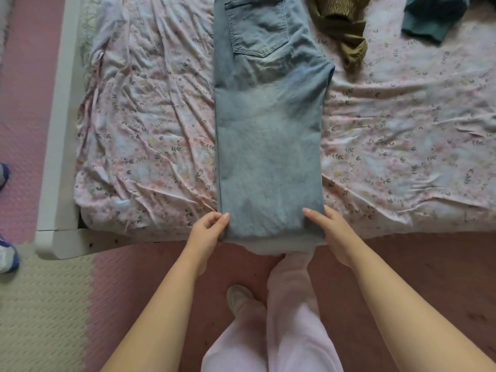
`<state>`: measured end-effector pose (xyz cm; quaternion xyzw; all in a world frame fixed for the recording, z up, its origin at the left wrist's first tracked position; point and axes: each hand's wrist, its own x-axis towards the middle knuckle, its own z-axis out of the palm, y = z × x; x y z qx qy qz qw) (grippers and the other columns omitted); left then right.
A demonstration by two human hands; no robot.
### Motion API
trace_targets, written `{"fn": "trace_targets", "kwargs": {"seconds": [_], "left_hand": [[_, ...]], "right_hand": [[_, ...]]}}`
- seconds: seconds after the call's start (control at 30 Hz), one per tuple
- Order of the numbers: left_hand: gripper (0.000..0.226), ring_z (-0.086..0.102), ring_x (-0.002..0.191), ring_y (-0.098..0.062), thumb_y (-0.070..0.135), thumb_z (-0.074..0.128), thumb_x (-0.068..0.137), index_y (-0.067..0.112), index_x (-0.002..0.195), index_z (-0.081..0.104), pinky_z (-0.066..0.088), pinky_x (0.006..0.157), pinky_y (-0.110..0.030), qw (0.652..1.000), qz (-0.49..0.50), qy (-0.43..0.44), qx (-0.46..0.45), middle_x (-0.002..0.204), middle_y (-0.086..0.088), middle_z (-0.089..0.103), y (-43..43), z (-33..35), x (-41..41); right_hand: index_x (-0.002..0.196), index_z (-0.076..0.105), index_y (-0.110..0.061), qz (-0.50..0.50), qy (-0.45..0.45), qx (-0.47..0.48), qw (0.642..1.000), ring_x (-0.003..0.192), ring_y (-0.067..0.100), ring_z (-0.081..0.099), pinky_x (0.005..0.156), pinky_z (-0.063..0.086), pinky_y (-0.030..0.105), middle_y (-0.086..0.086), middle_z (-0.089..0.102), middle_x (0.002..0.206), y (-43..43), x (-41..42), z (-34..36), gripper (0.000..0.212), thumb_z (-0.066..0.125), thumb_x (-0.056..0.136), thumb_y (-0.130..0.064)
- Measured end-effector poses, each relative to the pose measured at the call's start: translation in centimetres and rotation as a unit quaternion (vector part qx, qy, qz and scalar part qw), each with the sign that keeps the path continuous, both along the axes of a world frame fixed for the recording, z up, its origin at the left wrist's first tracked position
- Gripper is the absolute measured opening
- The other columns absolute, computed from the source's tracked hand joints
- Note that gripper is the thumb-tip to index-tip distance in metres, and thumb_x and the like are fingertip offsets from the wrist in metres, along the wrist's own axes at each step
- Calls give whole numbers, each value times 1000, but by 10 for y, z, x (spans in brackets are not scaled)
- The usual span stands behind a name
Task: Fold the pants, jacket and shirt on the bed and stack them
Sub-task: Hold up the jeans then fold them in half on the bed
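Note:
Light blue jeans point(268, 146) lie lengthwise on the floral bed sheet point(139, 124), folded leg on leg, back pocket facing up at the top. Their near end hangs over the bed's front edge. My left hand point(208, 232) pinches the near left corner of the jeans. My right hand point(331, 232) grips the near right corner, thumb on top. An olive-green garment point(346, 36) lies crumpled past the jeans at the upper right. A teal garment point(432, 20) lies at the top right, partly cut off by the frame.
The white bed frame point(57, 146) runs along the left side and front corner. Pink floor mat point(150, 277) lies below the bed, where my legs in pink trousers stand. Shoes point(6, 253) sit on the floor at the far left.

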<state>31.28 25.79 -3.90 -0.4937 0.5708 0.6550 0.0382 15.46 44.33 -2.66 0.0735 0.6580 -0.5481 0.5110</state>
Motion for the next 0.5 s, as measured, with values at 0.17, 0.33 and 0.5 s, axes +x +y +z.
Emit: {"fn": "trace_targets", "kwargs": {"seconds": [0.17,0.33,0.5], "left_hand": [[12,52,76,-14,13,49,94,16,83,55,42,73,-30,996,-70,-6,-62,82,-3,58,13,18,15],[16,56,89,-22,12,40,98,15,86,50,48,85,-43,999,-30,-4,-33,90,-4,57,23,30,10],[14,59,66,-7,14,40,98,16,88,50,49,57,-20,998,36,35,-22,86,-5,58,26,44,15]], "right_hand": [[107,64,-16,73,0,3,997,83,3,65,67,51,15,-6,69,97,21,16,18,19,51,92,-18],[106,65,-11,52,68,16,996,79,2,66,66,52,16,-4,68,94,33,24,27,19,54,91,-16],[102,64,-3,23,73,-13,997,75,2,64,63,49,12,1,66,90,39,34,39,18,54,91,-12]]}}
